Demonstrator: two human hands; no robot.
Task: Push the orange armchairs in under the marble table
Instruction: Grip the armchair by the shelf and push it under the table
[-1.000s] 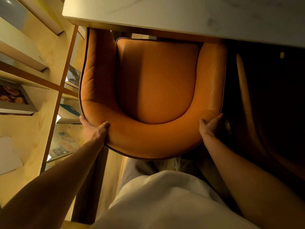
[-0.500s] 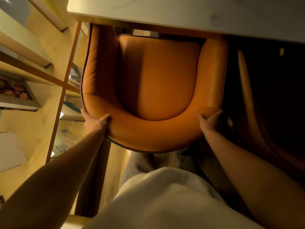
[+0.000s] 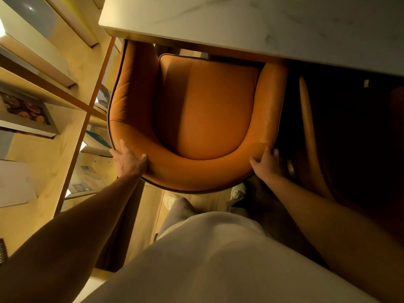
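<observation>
Seen from above, looking straight down the person's own body. A white shirt (image 3: 218,259) fills the bottom centre of the frame, with grey trousers (image 3: 179,209) and the toes of two pale shoes (image 3: 169,199) on a wooden floor (image 3: 150,202) just beyond it.

Two bare forearms reach up from the lower corners. The left hand (image 3: 129,159), left of centre, grips the back rim of an orange armchair (image 3: 207,106) at its lower-left curve: the thumb lies on top of the padding and the fingers wrap round the outside. The right hand (image 3: 267,164), right of centre, holds the opposite curve the same way, its fingers curled over the outer side.

The armchair sits in the middle of the frame, its U-shaped back and arms opening towards the top. The ends of both arms pass under the edge of a marble table (image 3: 262,25) that spans the upper right — most of the seat cushion lies out in the open.

On the right, in deep shadow, the curved orange edge of a second armchair (image 3: 306,127) stands just beside the first; the rest of it is too dark to make out.

Along the left side run pale wooden shelves (image 3: 65,101) holding books (image 3: 24,109).
</observation>
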